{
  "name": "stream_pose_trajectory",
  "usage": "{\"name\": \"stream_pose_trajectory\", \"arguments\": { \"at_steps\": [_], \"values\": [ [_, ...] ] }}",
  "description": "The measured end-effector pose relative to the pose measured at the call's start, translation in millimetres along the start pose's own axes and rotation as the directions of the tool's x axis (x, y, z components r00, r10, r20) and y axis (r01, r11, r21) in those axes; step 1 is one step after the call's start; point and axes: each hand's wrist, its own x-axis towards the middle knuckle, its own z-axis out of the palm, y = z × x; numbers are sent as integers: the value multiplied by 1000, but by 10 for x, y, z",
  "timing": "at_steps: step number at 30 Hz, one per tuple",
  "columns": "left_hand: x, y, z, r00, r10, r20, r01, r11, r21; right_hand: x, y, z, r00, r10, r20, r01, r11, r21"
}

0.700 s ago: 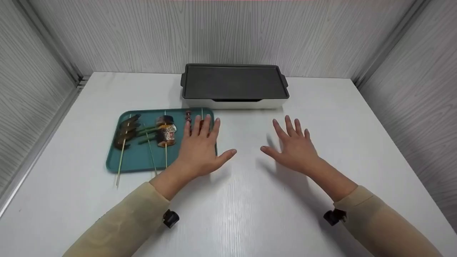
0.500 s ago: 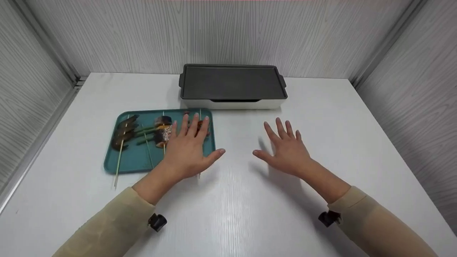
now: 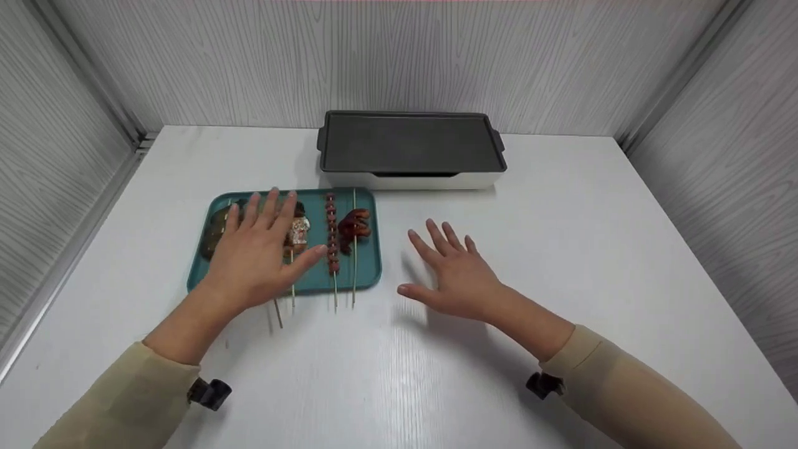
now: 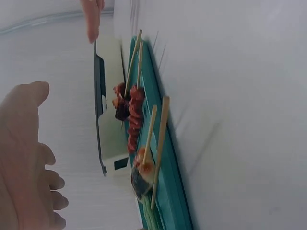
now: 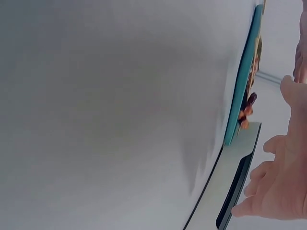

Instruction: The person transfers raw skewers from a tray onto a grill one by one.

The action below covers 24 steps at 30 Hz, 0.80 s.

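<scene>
A teal rectangular tray [image 3: 368, 268] with rounded corners sits on the white counter [image 3: 592, 249], left of centre, carrying skewered food whose pale sticks jut past its near edge. One skewer bears dark red-and-orange curled pieces [image 3: 354, 228], another a row of small pinkish-red lumps [image 3: 331, 243], a third a dark, white-speckled chunk [image 3: 300, 232]; brown pieces [image 3: 215, 234] lie farthest left, and green lengths [image 4: 149, 213] show in the left wrist view. The left hand [image 3: 249, 262] hangs over the tray's left half, grip spread wide, hiding part of the food. The right hand [image 3: 461, 277], grip equally wide, hovers right of the tray. Just behind the tray's far right corner stands a flat black griddle [image 3: 411, 143] on a white base [image 3: 349, 181]
</scene>
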Motion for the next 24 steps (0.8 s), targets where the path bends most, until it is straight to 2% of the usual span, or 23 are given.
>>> {"name": "stream_pose_trajectory", "arguments": {
  "at_steps": [7,14,19,24],
  "values": [
    [-252,-564,-65,998,-60,-17,61,997,41,90,-275,81,993,-77,92,78,997,-10],
    [-441,-1002,-67,991,-119,58,117,992,45,169,-378,145,978,-114,177,119,993,-17],
    [-545,-1194,4,987,-113,116,108,993,47,215,-409,181,969,-139,205,147,989,-24],
    [-613,-1265,129,983,-105,152,100,994,39,242,-424,196,967,-135,215,146,988,-39]
  ]
}}
